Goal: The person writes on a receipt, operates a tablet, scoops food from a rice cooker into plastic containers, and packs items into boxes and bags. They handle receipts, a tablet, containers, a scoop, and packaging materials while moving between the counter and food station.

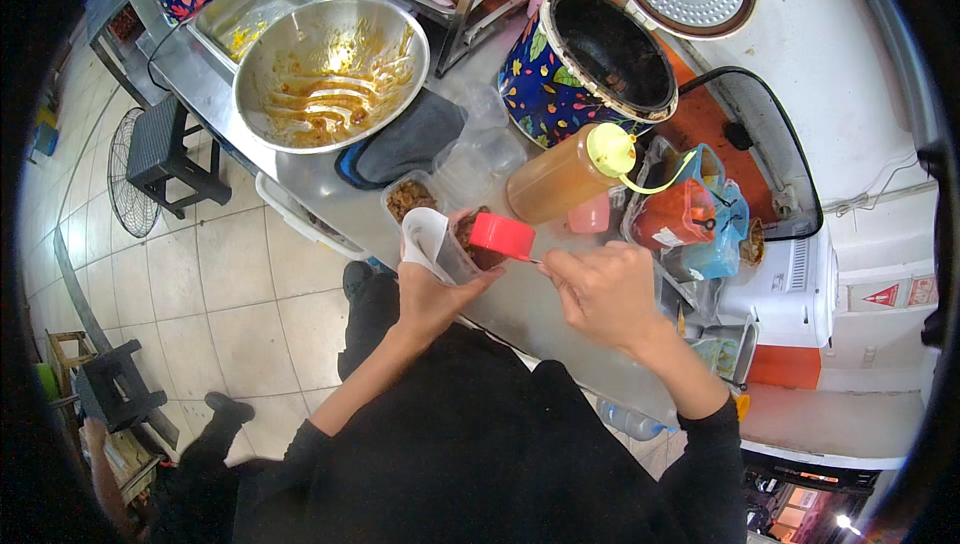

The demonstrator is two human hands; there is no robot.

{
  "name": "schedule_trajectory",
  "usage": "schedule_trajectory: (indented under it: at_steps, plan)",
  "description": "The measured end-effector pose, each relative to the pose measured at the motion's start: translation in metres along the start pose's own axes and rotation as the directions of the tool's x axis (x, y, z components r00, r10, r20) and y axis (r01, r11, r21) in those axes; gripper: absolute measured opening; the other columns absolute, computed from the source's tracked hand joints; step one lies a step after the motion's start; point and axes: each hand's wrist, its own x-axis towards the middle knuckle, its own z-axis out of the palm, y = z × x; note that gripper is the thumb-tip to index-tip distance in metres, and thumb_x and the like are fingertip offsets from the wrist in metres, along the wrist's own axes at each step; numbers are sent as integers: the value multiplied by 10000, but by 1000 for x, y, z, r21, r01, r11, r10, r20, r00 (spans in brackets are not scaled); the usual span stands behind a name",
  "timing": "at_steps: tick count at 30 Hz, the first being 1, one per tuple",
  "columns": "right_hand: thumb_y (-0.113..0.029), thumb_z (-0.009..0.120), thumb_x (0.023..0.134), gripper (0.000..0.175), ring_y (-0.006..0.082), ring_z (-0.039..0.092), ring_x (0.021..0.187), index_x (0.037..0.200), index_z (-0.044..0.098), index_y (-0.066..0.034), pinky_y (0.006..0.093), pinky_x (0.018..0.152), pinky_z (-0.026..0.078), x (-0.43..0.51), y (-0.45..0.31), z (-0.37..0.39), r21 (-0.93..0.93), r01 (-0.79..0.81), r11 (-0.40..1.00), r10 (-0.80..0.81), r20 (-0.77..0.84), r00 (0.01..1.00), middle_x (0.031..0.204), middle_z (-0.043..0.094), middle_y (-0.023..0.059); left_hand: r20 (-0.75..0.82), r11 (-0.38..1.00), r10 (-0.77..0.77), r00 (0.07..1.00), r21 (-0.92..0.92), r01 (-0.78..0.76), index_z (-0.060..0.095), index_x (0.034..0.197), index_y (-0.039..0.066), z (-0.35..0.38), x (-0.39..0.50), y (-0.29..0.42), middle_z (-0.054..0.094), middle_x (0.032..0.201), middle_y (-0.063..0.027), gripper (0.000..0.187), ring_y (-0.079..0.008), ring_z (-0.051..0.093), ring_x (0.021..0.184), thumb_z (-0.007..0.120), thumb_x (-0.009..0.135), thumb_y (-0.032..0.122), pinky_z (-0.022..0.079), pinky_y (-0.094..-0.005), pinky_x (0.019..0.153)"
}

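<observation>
My left hand (429, 300) grips a clear plastic tub (454, 257) that leans toward the right. A piece of white paper (424, 235) is held against its left side, and brown food shows inside. In my right hand (604, 289) is the thin handle of a red measuring scoop (501, 236). The scoop's cup is tilted over the mouth of the tub; its inside is hidden from me. Just beyond stands a second tub (410, 199) of brown food, next to stacked clear containers (484, 161). A squeeze bottle (556, 173) with a yellow cap holds brownish liquid.
A sauce-smeared steel bowl (334, 79) rests on the table by a dark cloth (412, 135). Behind are an open, flower-patterned rice cooker (536, 79) and a steel rack (469, 11). Colored plastic jugs (675, 214) stand right. Another person's arm (105, 461) appears lower left, near a stool (116, 386).
</observation>
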Motion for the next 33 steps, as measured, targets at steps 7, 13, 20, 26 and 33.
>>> schedule_trajectory:
  at_steps: [7,13,20,26,33]
  plan:
    - [-221,658,936,210,159,457,452,819,730,-62,320,495,357,19,17,-16,527,-273,805,181,219,959,561,543,44,160,911,21,987,404,-85,633,1240,51,-14,16,34,666,1250,-72,728,-272,596,1162,950,612,235,379,-412,999]
    - [-286,616,993,338,69,442,572,858,727,3,270,538,325,15,29,-20,807,-433,402,265,351,898,634,550,-42,197,982,59,979,166,-92,557,1311,10,-16,30,37,635,1294,-112,774,-248,566,1237,936,645,117,421,-403,1066]
    - [-307,612,999,340,11,415,640,866,726,-16,217,567,278,10,19,-58,792,-318,521,343,147,928,698,579,-40,170,986,122,978,-137,-99,510,1339,-5,-13,42,36,584,1351,-150,795,-246,572,1254,920,660,53,445,-384,1096]
    - [-300,620,988,337,23,451,650,852,723,-9,218,582,306,15,15,-84,792,-338,508,421,114,900,722,615,-30,85,962,149,985,-243,-125,501,1286,-3,-6,54,43,578,1356,-146,777,-286,562,1269,935,646,78,441,-409,1100]
    - [-280,594,1008,321,-16,348,556,898,722,-7,199,510,242,43,60,-137,750,-214,626,515,-192,835,662,582,-76,196,896,260,946,315,-311,490,1342,9,-16,80,59,527,1403,-159,963,-302,522,1266,992,536,165,380,-405,1131]
